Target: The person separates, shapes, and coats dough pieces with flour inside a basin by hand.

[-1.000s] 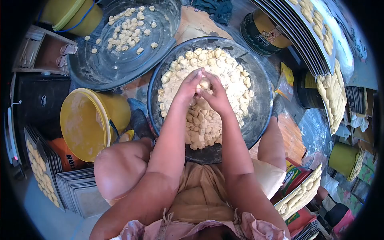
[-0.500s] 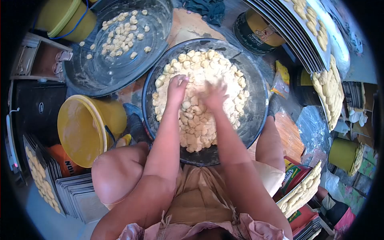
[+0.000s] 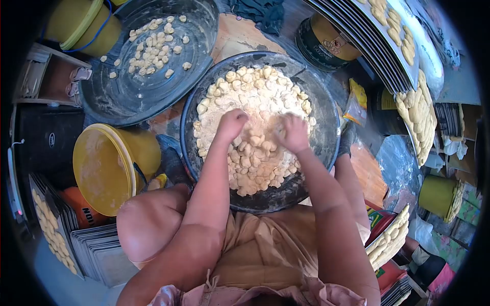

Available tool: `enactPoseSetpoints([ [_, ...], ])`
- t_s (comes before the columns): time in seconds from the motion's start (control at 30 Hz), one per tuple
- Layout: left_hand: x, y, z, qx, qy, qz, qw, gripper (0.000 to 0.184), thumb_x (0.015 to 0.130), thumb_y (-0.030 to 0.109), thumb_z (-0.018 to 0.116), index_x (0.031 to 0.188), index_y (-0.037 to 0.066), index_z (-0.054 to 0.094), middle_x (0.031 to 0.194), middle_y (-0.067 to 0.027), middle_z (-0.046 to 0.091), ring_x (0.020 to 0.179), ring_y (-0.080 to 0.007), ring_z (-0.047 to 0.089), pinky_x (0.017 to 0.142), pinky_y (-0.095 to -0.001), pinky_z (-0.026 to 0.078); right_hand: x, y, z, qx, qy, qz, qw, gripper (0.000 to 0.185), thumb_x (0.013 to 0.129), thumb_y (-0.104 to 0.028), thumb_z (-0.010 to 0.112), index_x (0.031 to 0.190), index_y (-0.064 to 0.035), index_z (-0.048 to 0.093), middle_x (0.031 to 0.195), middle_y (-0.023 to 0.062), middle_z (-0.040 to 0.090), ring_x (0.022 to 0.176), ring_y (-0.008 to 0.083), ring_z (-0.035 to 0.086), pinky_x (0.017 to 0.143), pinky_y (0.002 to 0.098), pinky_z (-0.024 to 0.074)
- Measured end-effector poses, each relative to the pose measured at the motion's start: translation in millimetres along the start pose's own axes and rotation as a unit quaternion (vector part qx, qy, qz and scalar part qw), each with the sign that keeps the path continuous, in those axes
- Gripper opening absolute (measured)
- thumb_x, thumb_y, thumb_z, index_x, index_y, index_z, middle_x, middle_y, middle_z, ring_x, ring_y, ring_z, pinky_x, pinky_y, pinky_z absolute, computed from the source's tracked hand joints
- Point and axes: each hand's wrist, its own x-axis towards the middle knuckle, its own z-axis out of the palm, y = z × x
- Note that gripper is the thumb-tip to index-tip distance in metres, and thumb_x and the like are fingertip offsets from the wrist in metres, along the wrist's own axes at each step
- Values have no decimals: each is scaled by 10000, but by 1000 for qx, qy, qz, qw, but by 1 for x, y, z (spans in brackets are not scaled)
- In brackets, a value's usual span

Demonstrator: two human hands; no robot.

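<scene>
A wide black basin (image 3: pixel 326 117) between my knees holds pale, flour-dusted dough pieces (image 3: pixel 250 166), heaped at the near side and lining the far rim. Loose flour (image 3: pixel 219 112) covers the middle. My left hand (image 3: pixel 232 125) is over the flour left of centre, its fingers curled in; whether anything is inside them is hidden. Right of centre, my right hand (image 3: pixel 294 133) bends down at the dough, its fingertips smeared by motion. A few dough pieces lie between the two hands.
A larger dark tub (image 3: pixel 97 102) with scattered dough pieces stands at the upper left. Near my left knee is a yellow bucket (image 3: pixel 104 171). Stacked trays (image 3: pixel 367 46) rise at the upper right, and a tray of shaped dough (image 3: pixel 390 239) sits by my right leg.
My right hand has moved right and slightly down, its spread fingers now bent downward. My left hand has shifted slightly down and right, fingers more curled. Some dough pieces between them have shifted.
</scene>
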Motion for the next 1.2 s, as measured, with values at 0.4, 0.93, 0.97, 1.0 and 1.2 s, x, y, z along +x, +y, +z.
enactPoseSetpoints([
  [0.4, 16, -21, 30, 48, 27, 20, 998, 461, 791, 267, 652, 1182, 46, 551, 1177, -213, 567, 1024, -349, 584, 853, -411, 465, 43, -34, 14, 77, 76, 90, 990, 437, 702, -220, 712, 1118, -146, 599, 1110, 134, 525, 1044, 348, 525, 896, 438, 451],
  [0.93, 10, -13, 55, 245, 36, 42, 968, 584, 755, 250, 679, 1303, 126, 519, 1505, -180, 255, 1327, -363, 337, 1102, -490, 251, 30, -40, 1, 127, -75, 42, 988, 643, 705, -365, 760, 1278, -220, 507, 1194, 122, 486, 1199, 332, 432, 967, 551, 371],
  [0.97, 3, -6, 55, 272, 15, 27, 962, 591, 753, 228, 678, 1311, 129, 510, 1507, -184, 250, 1330, -360, 335, 1106, -490, 247, 12, -38, 1, 104, -86, -3, 991, 570, 689, -276, 774, 1207, -195, 548, 1164, 100, 501, 1143, 310, 468, 932, 476, 430],
  [1.0, -7, -6, 64, 300, 29, 49, 952, 595, 754, 203, 672, 1318, 133, 496, 1490, -192, 272, 1321, -357, 349, 1095, -484, 265, 5, -32, -5, 120, -97, -12, 988, 547, 684, -257, 777, 1182, -188, 561, 1145, 101, 507, 1110, 307, 482, 920, 449, 440],
  [1.2, -37, -3, 99, -69, -100, 37, 992, 672, 744, 189, 687, 1354, 150, 407, 1250, -153, 517, 1139, -287, 531, 955, -441, 445, -9, 10, -55, 438, -243, 61, 864, 457, 701, -97, 750, 1123, -61, 579, 1041, 97, 599, 954, 213, 602, 848, 346, 477],
])
